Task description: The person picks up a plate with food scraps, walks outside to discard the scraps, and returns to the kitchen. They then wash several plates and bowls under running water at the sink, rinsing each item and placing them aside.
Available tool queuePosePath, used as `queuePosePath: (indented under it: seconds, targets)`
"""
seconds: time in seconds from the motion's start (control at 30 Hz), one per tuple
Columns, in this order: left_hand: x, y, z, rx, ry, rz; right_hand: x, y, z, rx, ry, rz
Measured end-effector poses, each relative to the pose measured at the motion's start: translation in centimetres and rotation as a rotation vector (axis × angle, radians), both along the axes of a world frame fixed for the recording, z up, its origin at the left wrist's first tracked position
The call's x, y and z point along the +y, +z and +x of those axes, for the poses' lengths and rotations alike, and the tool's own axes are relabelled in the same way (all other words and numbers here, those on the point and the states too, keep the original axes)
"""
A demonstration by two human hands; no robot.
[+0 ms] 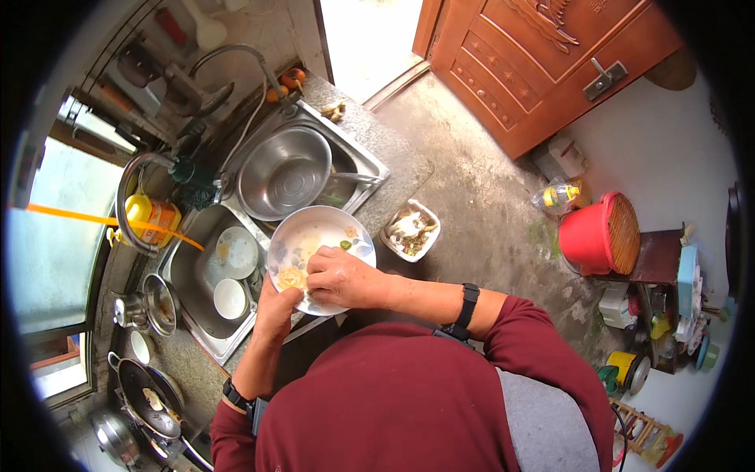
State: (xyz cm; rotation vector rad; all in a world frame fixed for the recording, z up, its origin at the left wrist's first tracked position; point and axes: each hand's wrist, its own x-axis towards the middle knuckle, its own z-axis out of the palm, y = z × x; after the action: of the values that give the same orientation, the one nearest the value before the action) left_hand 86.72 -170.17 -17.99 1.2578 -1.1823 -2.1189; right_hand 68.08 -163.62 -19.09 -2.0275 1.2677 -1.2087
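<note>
A white flower-patterned plate (pixel 327 227) is tilted over the near edge of the double sink, with a small green scrap on it. My left hand (pixel 277 310) grips its lower left rim, thumb on the inner face. The bent fingers of my right hand (pixel 348 277) rest on the inner face; whether they pinch anything is hidden. Beyond the plate, a large stainless steel basin (pixel 284 173) sits in one sink bowl. The other sink bowl (pixel 200 268) holds a patterned dish (pixel 236 252) and a white bowl (pixel 230 298).
An open white waste container (pixel 411 231) with scraps stands right of the counter. Curved faucets (pixel 131 197) rise behind the sink. A wok (pixel 147 395) and metal lid (pixel 160 305) lie left. A red bucket (pixel 590 236) stands at the right wall, near a wooden door (pixel 531 65).
</note>
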Motion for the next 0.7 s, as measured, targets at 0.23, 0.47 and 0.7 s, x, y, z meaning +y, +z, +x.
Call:
queuePosePath:
  seconds: [0.23,0.47,0.7]
  targets:
    - [0.3,1.2,-6.9,-0.141,-0.035,-0.058,0.2,-0.8,-9.4,0.214,-0.140,-0.162]
    - [0.3,2.2,-12.1,-0.195,-0.040,0.002,2.2,-2.1,-13.9,0.029,-0.145,0.004]
    - [0.0,1.5,-14.8,-0.154,-0.119,-0.021,4.0,-3.6,-17.5,0.167,-0.111,-0.060]
